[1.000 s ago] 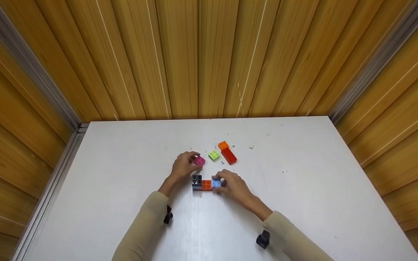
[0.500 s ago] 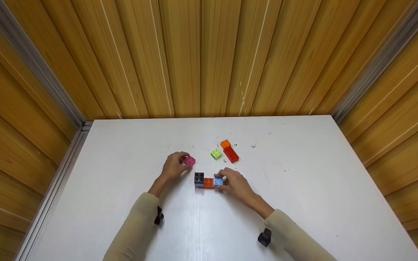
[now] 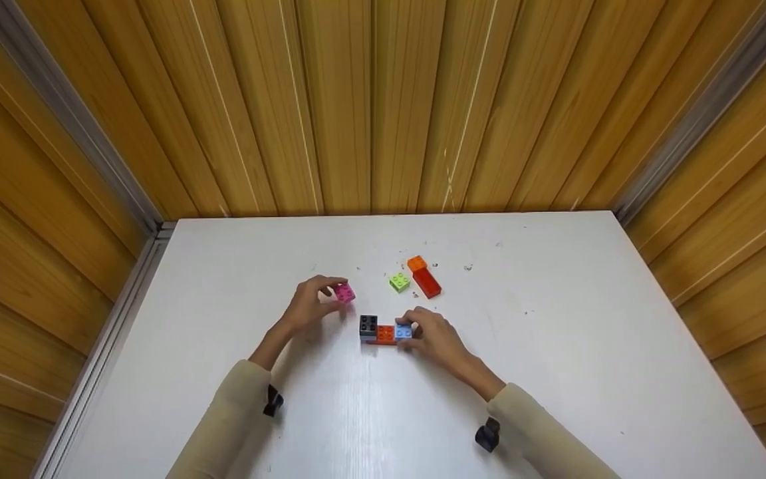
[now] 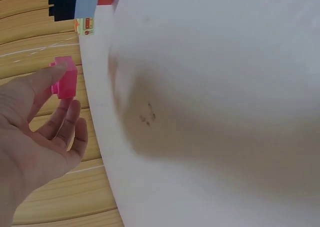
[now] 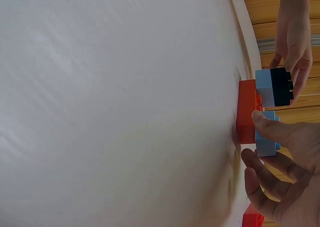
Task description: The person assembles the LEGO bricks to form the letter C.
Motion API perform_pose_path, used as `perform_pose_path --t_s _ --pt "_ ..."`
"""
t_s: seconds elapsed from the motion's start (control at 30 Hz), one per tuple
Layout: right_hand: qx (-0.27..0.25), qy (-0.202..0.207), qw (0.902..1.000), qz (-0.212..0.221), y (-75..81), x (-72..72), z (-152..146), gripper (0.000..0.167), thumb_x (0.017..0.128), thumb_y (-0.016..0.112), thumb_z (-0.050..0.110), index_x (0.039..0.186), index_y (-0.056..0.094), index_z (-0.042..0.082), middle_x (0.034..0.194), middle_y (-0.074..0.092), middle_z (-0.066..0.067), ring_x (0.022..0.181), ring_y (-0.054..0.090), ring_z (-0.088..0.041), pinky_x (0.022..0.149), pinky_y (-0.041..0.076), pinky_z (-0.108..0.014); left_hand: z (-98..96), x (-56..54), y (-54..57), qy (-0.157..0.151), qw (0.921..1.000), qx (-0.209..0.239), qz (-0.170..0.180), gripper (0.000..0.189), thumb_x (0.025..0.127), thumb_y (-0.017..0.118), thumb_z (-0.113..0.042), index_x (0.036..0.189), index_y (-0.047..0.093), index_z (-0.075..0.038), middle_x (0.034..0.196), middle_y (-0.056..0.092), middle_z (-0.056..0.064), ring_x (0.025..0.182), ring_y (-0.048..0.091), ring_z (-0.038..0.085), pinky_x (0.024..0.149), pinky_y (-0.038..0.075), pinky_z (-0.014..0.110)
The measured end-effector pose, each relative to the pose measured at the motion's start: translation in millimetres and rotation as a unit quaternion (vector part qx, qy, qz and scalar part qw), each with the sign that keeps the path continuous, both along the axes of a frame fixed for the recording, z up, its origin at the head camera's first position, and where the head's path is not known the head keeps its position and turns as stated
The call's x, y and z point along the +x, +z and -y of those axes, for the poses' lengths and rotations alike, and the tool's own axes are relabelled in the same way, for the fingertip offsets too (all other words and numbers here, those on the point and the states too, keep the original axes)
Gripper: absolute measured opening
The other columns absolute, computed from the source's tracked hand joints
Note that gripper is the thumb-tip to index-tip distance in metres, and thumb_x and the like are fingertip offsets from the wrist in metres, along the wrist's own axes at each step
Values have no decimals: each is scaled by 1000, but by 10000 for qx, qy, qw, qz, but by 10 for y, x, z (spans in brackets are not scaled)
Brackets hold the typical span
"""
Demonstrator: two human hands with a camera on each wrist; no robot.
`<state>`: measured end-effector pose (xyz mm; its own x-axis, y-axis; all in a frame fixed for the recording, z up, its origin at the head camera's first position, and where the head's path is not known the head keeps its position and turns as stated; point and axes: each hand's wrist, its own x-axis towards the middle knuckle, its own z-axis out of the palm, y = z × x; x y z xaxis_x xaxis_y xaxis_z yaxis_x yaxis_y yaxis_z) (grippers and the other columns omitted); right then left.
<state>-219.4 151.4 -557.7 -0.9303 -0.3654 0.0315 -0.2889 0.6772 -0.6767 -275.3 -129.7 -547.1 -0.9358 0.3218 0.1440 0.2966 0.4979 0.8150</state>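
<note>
Ribbed wood-look walls (image 3: pixel 330 133) enclose a white counter (image 3: pixel 556 372), where a small build stands on a red base (image 3: pixel 385 332). On the base's left end, a lower blue brick (image 5: pixel 264 88) carries a black brick (image 3: pixel 368 324); on its right end sits the right blue brick (image 3: pixel 403 331), nothing on its studs. The base's middle studs show uncovered too, so three bricks look joined and the building seems partway along. The right hand (image 3: pixel 437 339) has thumb and fingers clamped on the right blue brick, seemingly steadying the base. Beyond the base, to its left, the left hand (image 3: pixel 308 303) pinches a pink brick (image 3: pixel 344 293) between thumb and fingers, apparently raised and apart from the build. Farther beyond the base lie a lime brick (image 3: pixel 399 282) and, just beside it, a red brick (image 3: pixel 427 284) with an orange brick (image 3: pixel 416 263) at its far end; whether those two are joined I cannot tell. By my judgement, the pink brick and perhaps these remain to be added.
</note>
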Motion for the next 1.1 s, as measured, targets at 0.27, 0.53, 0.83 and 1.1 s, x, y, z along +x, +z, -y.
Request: perform_pose_path --t_s 0.27,0.53,0.83,1.1 --pt "110 -84 9998 106 3 10 24 35 84 83 12 116 72 11 104 68 -2 85 59 -12 78 51 -24 -18 70 184 -620 9980 86 -83 43 90 75 -2 130 64 3 118 70 24 103 65 40 81 54 42" --pt "-29 15 10000 -76 -7 8 4 32 84 83 11 114 72 10 101 68 -2 84 62 -13 77 52 -26 -119 180 274 -1097 9940 49 -4 42 91 73 -5 131 64 4 120 70 23 104 64 41 84 54 57" --pt "-22 8 10000 -63 -8 6 4 31 85 82 10 114 72 11 102 68 -2 85 62 -14 78 53 -26 -139 240 245 -1581 9871 -212 100 38 91 72 -4 128 67 2 120 71 21 104 65 40 86 55 54" --pt "-66 99 9994 -328 -42 -3 -13 32 82 84 14 112 73 9 98 68 -3 80 62 -13 72 52 -24 -146 233 213 -1887 9813 -120 369 40 93 71 -6 132 66 2 126 70 21 107 64 39 93 52 62"
